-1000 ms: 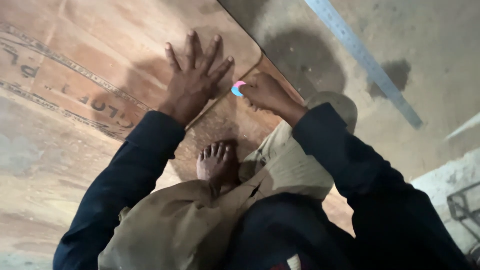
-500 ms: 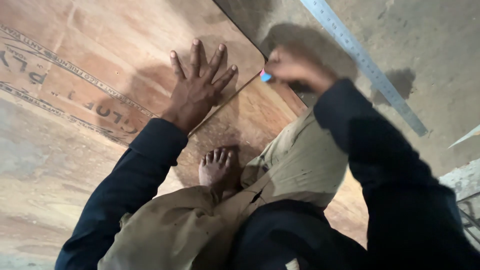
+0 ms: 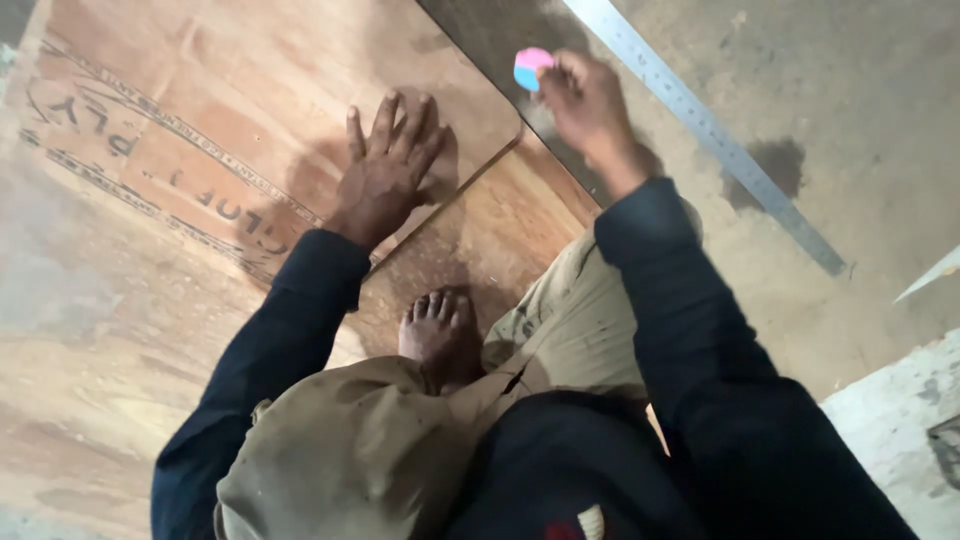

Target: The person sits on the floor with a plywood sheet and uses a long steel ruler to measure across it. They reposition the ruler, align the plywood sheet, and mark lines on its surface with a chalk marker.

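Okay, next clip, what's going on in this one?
A person crouches barefoot on plywood sheets laid on a concrete floor. The left hand presses flat, fingers spread, on the upper sheet. The right hand is raised past the sheet's edge, holding a small pink-and-blue piece in its fingers; what it is cannot be told. A long metal ruler lies on the floor just beyond that hand. One bare foot rests on the lower sheet.

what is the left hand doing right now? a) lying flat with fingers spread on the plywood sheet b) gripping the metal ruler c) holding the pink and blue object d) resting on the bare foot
a: the left hand lies palm down, fingers spread, on the plywood sheet, while the right hand holds the pink and blue object near the metal ruler.
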